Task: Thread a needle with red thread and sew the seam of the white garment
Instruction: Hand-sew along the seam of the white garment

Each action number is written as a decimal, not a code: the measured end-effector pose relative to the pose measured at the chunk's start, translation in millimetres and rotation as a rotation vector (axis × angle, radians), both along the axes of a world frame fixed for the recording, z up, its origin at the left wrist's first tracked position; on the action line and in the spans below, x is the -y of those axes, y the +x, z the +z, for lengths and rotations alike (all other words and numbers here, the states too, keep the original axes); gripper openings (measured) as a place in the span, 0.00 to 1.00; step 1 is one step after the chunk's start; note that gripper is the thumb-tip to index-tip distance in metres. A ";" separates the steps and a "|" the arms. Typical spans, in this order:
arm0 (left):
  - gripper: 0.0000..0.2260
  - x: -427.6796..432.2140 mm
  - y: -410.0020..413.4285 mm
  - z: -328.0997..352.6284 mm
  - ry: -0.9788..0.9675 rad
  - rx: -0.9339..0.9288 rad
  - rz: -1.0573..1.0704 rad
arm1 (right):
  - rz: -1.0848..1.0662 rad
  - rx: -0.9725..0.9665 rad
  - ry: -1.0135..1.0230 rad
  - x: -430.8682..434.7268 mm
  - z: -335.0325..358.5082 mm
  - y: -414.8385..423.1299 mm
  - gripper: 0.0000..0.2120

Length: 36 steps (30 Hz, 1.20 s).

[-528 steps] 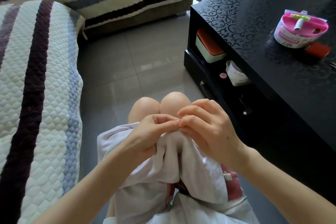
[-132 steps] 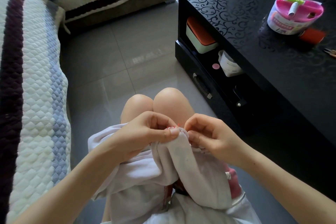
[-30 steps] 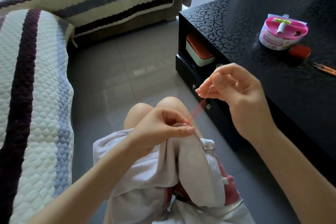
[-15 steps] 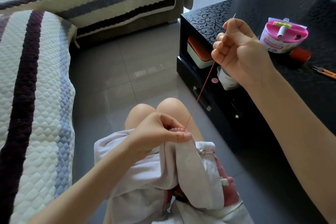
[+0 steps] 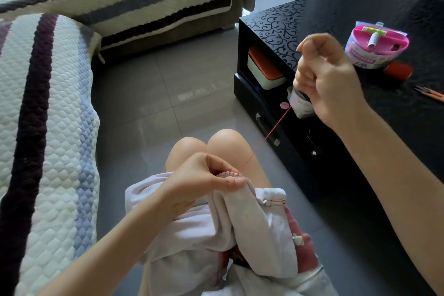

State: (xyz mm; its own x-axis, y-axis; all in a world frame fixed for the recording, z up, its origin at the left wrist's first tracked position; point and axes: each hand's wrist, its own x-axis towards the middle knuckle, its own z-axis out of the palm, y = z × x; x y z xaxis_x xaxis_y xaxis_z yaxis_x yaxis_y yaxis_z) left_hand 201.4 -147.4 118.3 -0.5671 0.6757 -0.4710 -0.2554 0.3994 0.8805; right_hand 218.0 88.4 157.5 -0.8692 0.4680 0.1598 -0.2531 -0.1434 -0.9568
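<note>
left hand (image 5: 199,180) pinches the seam of the soft white garment (image 5: 252,228), near the glossy black table (image 5: 360,19); right hand (image 5: 329,79), raised before that table, grips thin red thread (image 5: 266,138) taut. threading done, several stitches (image 5: 228,173) in; seam likely unfinished.

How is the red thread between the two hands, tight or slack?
Tight. The red thread runs in one straight line from the seam of the white garment, pinched by the left hand, up to the right hand.
</note>
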 end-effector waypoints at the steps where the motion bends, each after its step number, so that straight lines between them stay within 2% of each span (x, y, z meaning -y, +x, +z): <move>1: 0.04 2.6 -0.8 -0.3 0.017 0.033 -0.013 | 0.017 0.027 0.079 5.2 -7.5 8.5 0.07; 6: 0.04 6.8 -3.7 -5.9 0.039 0.164 0.017 | 0.285 0.196 0.433 46.7 -49.4 62.0 0.05; 10: 0.02 5.9 -3.3 -6.4 0.033 0.186 0.012 | 0.354 0.260 0.558 65.6 -70.7 85.1 0.02; 23: 0.01 3.4 -4.5 -11.1 0.034 0.195 -0.025 | 0.345 0.276 0.492 70.6 -84.9 86.3 0.07; 36: 0.01 3.6 -6.4 -11.7 0.052 0.225 -0.016 | 0.357 0.286 0.457 68.9 -88.3 88.1 0.06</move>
